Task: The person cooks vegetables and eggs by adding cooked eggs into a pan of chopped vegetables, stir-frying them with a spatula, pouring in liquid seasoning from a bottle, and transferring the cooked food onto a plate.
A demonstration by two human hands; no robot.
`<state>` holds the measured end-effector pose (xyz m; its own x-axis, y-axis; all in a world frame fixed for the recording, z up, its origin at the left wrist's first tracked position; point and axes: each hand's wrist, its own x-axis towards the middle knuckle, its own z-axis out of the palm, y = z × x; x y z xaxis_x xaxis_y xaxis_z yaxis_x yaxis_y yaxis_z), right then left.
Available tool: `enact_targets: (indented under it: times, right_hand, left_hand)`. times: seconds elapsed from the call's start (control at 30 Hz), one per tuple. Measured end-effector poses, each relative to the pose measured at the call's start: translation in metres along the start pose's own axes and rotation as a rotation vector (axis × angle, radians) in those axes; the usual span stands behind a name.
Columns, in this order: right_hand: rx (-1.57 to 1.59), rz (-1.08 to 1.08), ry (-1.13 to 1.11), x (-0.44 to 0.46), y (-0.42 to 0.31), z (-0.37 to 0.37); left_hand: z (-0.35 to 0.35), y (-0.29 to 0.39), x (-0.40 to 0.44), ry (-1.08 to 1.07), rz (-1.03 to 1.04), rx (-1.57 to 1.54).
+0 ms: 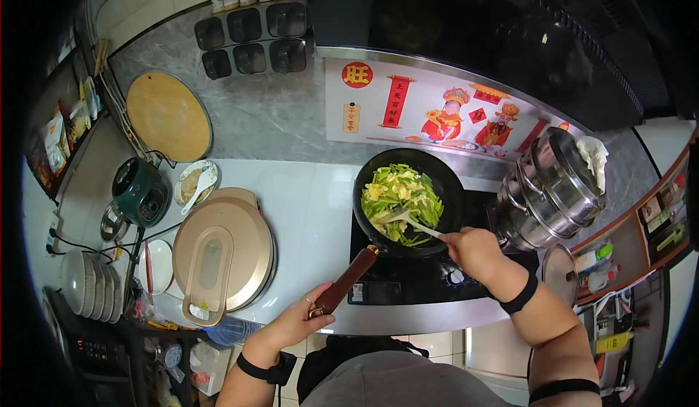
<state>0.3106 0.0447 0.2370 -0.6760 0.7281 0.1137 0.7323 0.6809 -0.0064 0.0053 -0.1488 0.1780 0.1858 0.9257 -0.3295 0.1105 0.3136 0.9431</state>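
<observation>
A black wok sits on the stove, holding chopped green stalks with bits of yellow egg. My left hand grips the end of its brown handle, thumb on the near side. In my right hand is the handle of a pale spatula, held above the wok's right rim. The spatula's head rests among the stalks, partly hidden by them.
A tall steel steamer stands right of the wok, with a glass lid nearby. On the left counter are a round gold electric griddle, a bowl with a white spoon and a green appliance. The range hood overhangs the back.
</observation>
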Motion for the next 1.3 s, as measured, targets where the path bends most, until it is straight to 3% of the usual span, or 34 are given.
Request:
enact_targets:
  times: [0.13, 0.33, 0.47, 0.7, 0.87, 1.03, 1.13, 1.17, 1.3]
  right_hand:
    - [-0.120, 0.100, 0.040, 0.002, 0.031, -0.007]
    - [0.003, 0.207, 0.297, 0.035, 0.046, -0.003]
    - [-0.053, 0.252, 0.000, 0.036, 0.035, 0.017]
    - [-0.112, 0.085, -0.080, 0.023, 0.016, 0.013]
    - [-0.116, 0.179, -0.006, 0.021, 0.034, 0.002]
    - [0.007, 0.164, 0.286, 0.039, 0.027, 0.000]
    - [0.004, 0.133, 0.279, 0.051, 0.015, 0.013]
    - [-0.027, 0.115, 0.140, 0.050, 0.006, 0.017]
    - [-0.078, 0.123, 0.019, 0.046, 0.012, 0.034]
  left_hand:
    - [0.000, -0.003, 0.000, 0.007, 0.015, 0.002]
    - [0.001, 0.001, 0.000, 0.027, 0.025, 0.061]
    - [0.002, 0.000, 0.000, 0.011, 0.009, -0.018]
    - [0.002, -0.008, 0.000, 0.021, 0.023, 0.012]
    - [0.003, -0.007, 0.000, 0.037, 0.033, 0.050]
    - [0.003, -0.002, 0.000, 0.030, 0.029, 0.072]
    - [0.003, -0.008, 0.001, 0.012, 0.019, -0.046]
    - [0.002, -0.006, 0.001, 0.015, 0.019, -0.044]
    - [0.004, -0.005, 0.000, 0.011, 0.014, -0.020]
